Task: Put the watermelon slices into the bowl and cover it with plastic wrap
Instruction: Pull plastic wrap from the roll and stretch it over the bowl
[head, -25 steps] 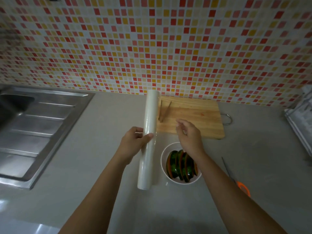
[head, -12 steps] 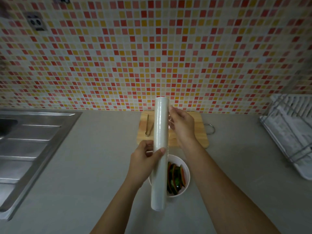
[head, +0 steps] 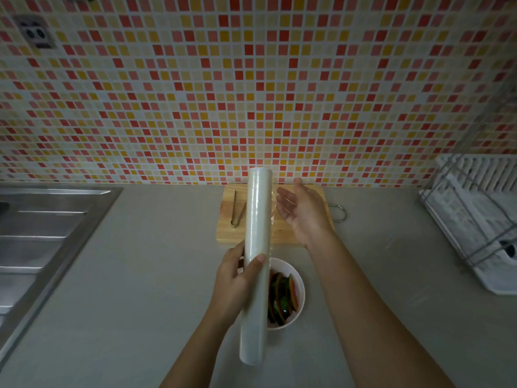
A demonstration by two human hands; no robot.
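White translucent plastic wrap on a long cylindrical roll (head: 256,219) is gripped near its middle by the left hand (head: 232,287), with thumb and fingers curled round it. It is held lengthwise above the grey countertop (head: 140,275) and hides part of the round white bowl (head: 300,289). The green-rinded red watermelon slices (head: 282,298) are already stood on edge inside that bowl. The right hand (head: 305,214) is held open beside the roll's far half, fingers relaxed. A loose edge of film seems to lie across them, but no pinch can be made out. For a clean sheet, the free edge is best taken across its width and drawn out evenly, wider than the bowl's rim, while the roll is kept steady. No brand, label or writing can be read on the roll.
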